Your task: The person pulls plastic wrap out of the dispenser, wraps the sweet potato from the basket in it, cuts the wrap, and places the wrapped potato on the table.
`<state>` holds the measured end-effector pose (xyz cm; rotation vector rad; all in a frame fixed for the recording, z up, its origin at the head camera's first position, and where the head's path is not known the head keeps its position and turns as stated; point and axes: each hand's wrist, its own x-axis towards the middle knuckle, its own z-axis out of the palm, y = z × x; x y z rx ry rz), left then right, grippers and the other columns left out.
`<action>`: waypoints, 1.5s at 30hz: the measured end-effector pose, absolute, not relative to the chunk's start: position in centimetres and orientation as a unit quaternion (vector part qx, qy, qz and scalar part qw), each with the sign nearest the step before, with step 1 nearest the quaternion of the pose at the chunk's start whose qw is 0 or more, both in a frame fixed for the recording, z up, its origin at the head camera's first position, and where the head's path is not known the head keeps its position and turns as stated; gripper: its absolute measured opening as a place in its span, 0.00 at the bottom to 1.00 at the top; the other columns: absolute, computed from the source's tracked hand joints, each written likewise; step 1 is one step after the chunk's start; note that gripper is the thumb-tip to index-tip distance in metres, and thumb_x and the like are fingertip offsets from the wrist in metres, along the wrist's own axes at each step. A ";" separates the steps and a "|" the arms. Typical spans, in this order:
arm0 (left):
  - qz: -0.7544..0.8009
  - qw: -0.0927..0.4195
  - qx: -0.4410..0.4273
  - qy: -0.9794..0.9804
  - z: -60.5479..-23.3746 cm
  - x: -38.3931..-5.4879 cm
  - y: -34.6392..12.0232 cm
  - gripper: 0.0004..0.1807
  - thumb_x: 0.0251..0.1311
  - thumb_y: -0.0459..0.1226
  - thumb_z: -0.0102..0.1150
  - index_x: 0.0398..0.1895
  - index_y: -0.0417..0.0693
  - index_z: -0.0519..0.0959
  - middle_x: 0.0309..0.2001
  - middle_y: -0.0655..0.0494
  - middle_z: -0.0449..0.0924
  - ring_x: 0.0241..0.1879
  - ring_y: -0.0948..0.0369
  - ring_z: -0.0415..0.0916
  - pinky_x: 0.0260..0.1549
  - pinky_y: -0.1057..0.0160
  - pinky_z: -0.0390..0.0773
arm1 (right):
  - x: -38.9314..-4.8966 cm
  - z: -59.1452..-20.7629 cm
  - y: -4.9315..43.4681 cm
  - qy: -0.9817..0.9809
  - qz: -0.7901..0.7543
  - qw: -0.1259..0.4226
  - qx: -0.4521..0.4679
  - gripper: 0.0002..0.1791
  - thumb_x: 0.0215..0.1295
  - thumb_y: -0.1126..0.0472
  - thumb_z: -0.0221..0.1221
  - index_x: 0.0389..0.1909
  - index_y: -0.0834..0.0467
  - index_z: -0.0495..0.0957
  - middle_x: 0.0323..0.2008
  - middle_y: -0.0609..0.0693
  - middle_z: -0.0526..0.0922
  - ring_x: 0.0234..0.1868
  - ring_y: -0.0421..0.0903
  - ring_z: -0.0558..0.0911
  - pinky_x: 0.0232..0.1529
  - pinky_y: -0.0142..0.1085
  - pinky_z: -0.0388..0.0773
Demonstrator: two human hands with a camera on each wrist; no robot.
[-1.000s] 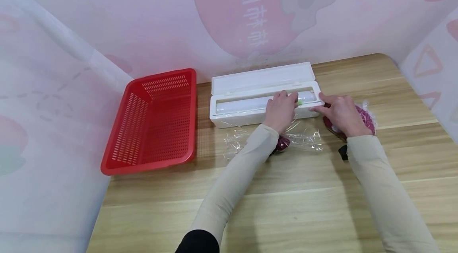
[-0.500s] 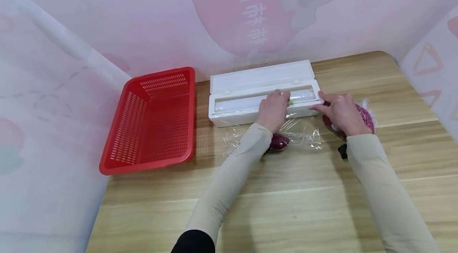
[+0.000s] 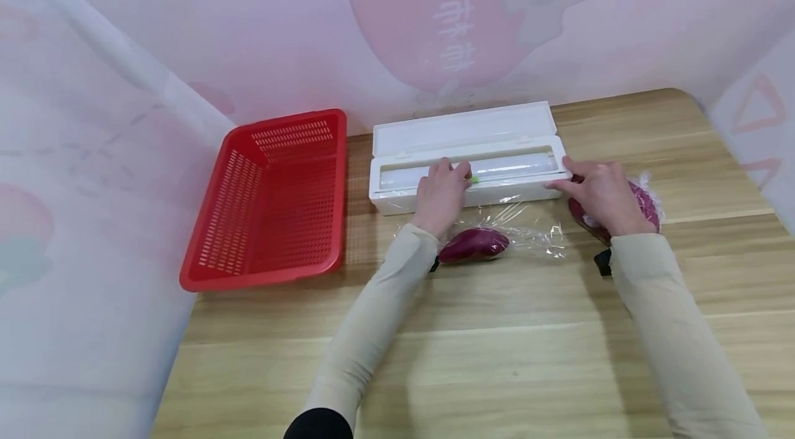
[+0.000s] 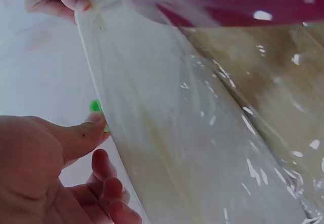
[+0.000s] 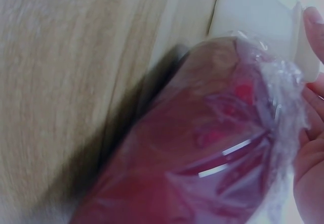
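Observation:
A white cling film box (image 3: 404, 203) lies along the back of the table with its lid up and a film roll (image 3: 518, 164) inside. My left hand (image 3: 438, 196) is at its front edge, the thumb pressing a small green slider (image 4: 94, 105) with fingers curled beside it. My right hand (image 3: 601, 194) grips the box's right end between thumb and fingers. From the box's front, clear cling film (image 3: 535, 240) hangs down to the table around a smooth purple oblong thing (image 3: 475, 244). Under my right hand lies a reddish-purple bundle (image 5: 167, 148) wrapped in crinkled film, partly hidden.
A red perforated basket (image 3: 342, 197) stands left of the box. A printed pale backdrop (image 3: 279, 32) rises behind the table and at both sides. The wooden table (image 3: 497, 356) extends in front of both arms.
My left hand has slid left along the box's front edge with the green slider, uncovering more of the purple oblong thing. The right hand keeps its grip on the box's end.

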<state>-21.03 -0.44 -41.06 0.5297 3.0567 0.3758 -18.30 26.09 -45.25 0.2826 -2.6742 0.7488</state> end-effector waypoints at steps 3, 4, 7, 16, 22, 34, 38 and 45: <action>0.126 0.003 0.165 0.978 -41.0 -20.8 -1.1 0.10 0.68 0.46 0.50 0.47 0.57 0.77 0.44 0.55 0.73 0.46 0.58 0.69 0.38 0.60 0.72 | -18.2 -45.4 26.0 -0.943 0.265 0.177 0.100 0.28 0.53 0.55 0.70 0.52 0.68 0.77 0.45 0.67 0.81 0.16 0.46 0.68 0.27 0.43 0.77; 0.131 0.001 0.162 0.978 -41.0 -20.7 -1.5 0.10 0.68 0.46 0.50 0.46 0.57 0.77 0.43 0.55 0.73 0.46 0.58 0.69 0.39 0.60 0.71 | -18.2 -45.4 26.0 -0.942 0.266 0.179 0.102 0.28 0.53 0.55 0.70 0.51 0.68 0.78 0.45 0.68 0.81 0.15 0.44 0.66 0.26 0.42 0.76; 0.144 -0.012 0.146 0.979 -41.0 -20.6 -3.0 0.09 0.69 0.45 0.50 0.45 0.56 0.77 0.43 0.54 0.72 0.46 0.57 0.67 0.40 0.59 0.70 | -18.2 -45.3 26.1 -0.941 0.262 0.184 0.109 0.29 0.53 0.55 0.70 0.51 0.69 0.77 0.45 0.68 0.81 0.13 0.41 0.60 0.21 0.36 0.72; 0.199 -0.091 0.061 0.974 -42.4 -20.4 -6.7 0.06 0.66 0.46 0.55 0.42 0.59 0.80 0.45 0.50 0.64 0.49 0.50 0.61 0.47 0.47 0.63 | -17.9 -44.9 26.8 -0.943 0.257 0.186 0.098 0.28 0.53 0.55 0.70 0.52 0.67 0.78 0.45 0.66 0.81 0.14 0.45 0.66 0.28 0.43 0.76; 0.251 -0.106 0.040 0.961 -43.2 -20.0 -7.1 0.06 0.66 0.44 0.56 0.41 0.59 0.82 0.57 0.47 0.62 0.62 0.46 0.58 0.55 0.35 0.59 | -18.1 -45.3 26.7 -0.942 0.255 0.193 0.106 0.28 0.52 0.54 0.70 0.51 0.66 0.78 0.44 0.65 0.82 0.12 0.40 0.60 0.26 0.40 0.76; 0.233 -0.118 0.040 0.965 -43.5 -19.7 -8.5 0.09 0.68 0.45 0.53 0.43 0.59 0.81 0.68 0.51 0.60 0.41 0.43 0.78 0.35 0.46 0.77 | -18.1 -45.4 26.5 -0.945 0.250 0.185 0.102 0.29 0.52 0.54 0.71 0.51 0.67 0.78 0.45 0.65 0.82 0.13 0.41 0.60 0.22 0.36 0.72; 0.244 -0.124 0.045 0.961 -43.5 -19.7 -8.9 0.09 0.69 0.43 0.53 0.44 0.55 0.81 0.67 0.50 0.62 0.33 0.44 0.80 0.30 0.46 0.78 | -18.0 -45.2 26.5 -0.945 0.257 0.175 0.098 0.29 0.53 0.53 0.70 0.52 0.67 0.77 0.46 0.65 0.81 0.13 0.39 0.56 0.18 0.30 0.65; 0.316 -0.129 0.038 0.939 -43.9 -19.8 -10.0 0.07 0.69 0.38 0.52 0.42 0.48 0.80 0.67 0.45 0.62 0.47 0.42 0.79 0.39 0.46 0.80 | -17.7 -45.0 26.8 -0.943 0.259 0.185 0.101 0.29 0.52 0.55 0.71 0.51 0.67 0.78 0.45 0.65 0.82 0.13 0.40 0.59 0.22 0.27 0.67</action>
